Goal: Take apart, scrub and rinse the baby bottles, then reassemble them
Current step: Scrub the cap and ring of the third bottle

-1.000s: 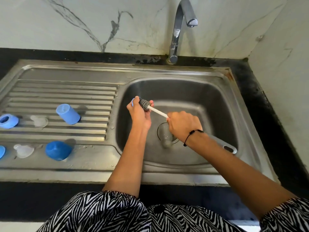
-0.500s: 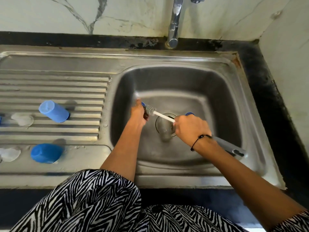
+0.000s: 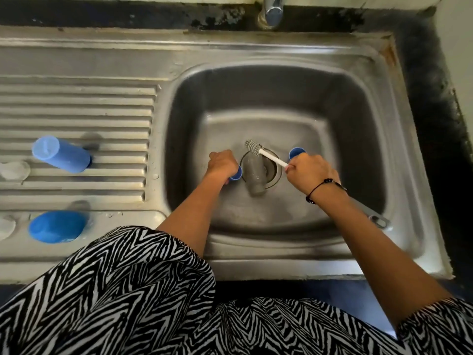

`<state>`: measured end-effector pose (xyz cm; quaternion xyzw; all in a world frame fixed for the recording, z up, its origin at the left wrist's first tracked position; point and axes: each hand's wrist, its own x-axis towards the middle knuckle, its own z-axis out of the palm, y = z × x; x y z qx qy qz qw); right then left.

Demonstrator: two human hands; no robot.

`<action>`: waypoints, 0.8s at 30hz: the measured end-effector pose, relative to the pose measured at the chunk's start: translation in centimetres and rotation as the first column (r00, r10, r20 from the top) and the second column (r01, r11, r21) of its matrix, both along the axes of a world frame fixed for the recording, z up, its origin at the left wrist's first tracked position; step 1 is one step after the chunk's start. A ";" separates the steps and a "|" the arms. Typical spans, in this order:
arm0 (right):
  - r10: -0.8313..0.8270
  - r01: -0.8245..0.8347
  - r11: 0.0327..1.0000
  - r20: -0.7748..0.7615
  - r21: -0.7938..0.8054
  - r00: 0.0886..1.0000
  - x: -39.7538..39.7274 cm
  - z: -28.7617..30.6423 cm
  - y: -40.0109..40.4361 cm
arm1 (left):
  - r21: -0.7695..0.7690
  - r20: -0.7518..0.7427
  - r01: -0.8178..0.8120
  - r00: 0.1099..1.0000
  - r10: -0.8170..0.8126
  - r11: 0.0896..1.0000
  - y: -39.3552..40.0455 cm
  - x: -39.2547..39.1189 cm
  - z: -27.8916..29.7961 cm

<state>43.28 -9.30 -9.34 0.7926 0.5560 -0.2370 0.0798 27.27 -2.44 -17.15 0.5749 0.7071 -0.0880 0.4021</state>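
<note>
Our left hand (image 3: 222, 163) curls round a small blue ring (image 3: 236, 174) low in the sink basin (image 3: 358, 129); only the ring's edge shows past the fingers. Our right hand (image 3: 311, 171) pinches the white stem of a small brush (image 3: 266, 155), whose bristled head hangs over the drain (image 3: 273, 172). Just behind the right hand sits another blue piece (image 3: 297, 152), mostly hidden. In the basin a clear bottle (image 3: 254, 179) lies across the drain, pale and hard to make out. A grey handle (image 3: 373, 217) pokes out beneath our right forearm; its other end is covered. On the ribbed drainboard (image 3: 76, 106) to the left lie a blue cap (image 3: 61, 154) on its side, a darker blue cap (image 3: 57, 226) nearer us, and two clear teats (image 3: 12, 170), cut off by the frame edge. The tap (image 3: 272, 8) is cropped at the top.
</note>
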 end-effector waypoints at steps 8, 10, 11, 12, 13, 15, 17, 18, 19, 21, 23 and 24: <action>-0.047 0.047 0.999 -0.023 0.019 0.999 1.4 -0.5 -0.5 | -0.086 -0.091 0.252 0.961 -0.260 0.964 -0.3 -0.8 -0.7; -0.059 0.059 0.998 -0.024 0.014 0.998 1.9 -0.5 -0.6 | -0.083 -0.155 0.305 0.937 -0.314 0.949 -0.3 -1.0 -0.5; -0.062 0.062 0.998 -0.026 0.009 0.998 2.1 -0.6 -0.6 | -0.073 -0.196 0.329 0.921 -0.337 0.941 -0.2 -0.9 -0.2; -0.064 0.064 0.998 -0.029 0.007 0.998 2.2 -0.5 -0.7 | -0.047 -0.244 0.353 0.903 -0.354 0.934 -0.1 -0.7 0.1; -0.066 0.066 0.998 -0.031 0.007 0.997 2.4 -0.6 -0.7 | 0.002 -0.286 0.376 0.888 -0.360 0.927 -0.1 -0.2 0.7; -0.075 0.076 0.997 -0.034 0.010 0.997 2.6 -0.6 -0.7 | 0.163 -0.295 0.419 0.885 -0.361 0.893 0.0 1.4 1.9; -0.081 0.082 0.997 -0.026 0.014 0.996 2.8 -0.5 -0.9 | 0.320 -0.237 0.475 0.878 -0.416 0.820 0.1 3.7 2.3; -0.082 0.082 0.997 -0.014 0.017 0.997 2.8 -0.5 -0.9 | 0.356 -0.228 0.524 0.852 -0.472 0.774 0.1 4.8 2.3; -0.083 0.084 0.996 -0.003 0.017 0.997 2.9 -0.5 -0.9 | 0.357 -0.245 0.587 0.810 -0.533 0.727 -0.1 5.9 2.1; -0.092 0.092 0.996 0.006 0.016 0.996 3.0 -0.5 -0.7 | 0.295 -0.329 0.706 0.707 -0.626 0.643 -0.5 7.4 1.0; -0.098 0.098 0.995 0.000 0.006 0.995 3.2 -0.7 -0.5 | 0.222 -0.432 0.787 0.609 -0.665 0.576 -0.7 8.2 -0.3; -0.102 0.102 0.995 -0.002 -0.001 0.995 3.4 -0.8 -0.5 | 0.196 -0.481 0.814 0.566 -0.670 0.547 -0.7 8.5 -0.9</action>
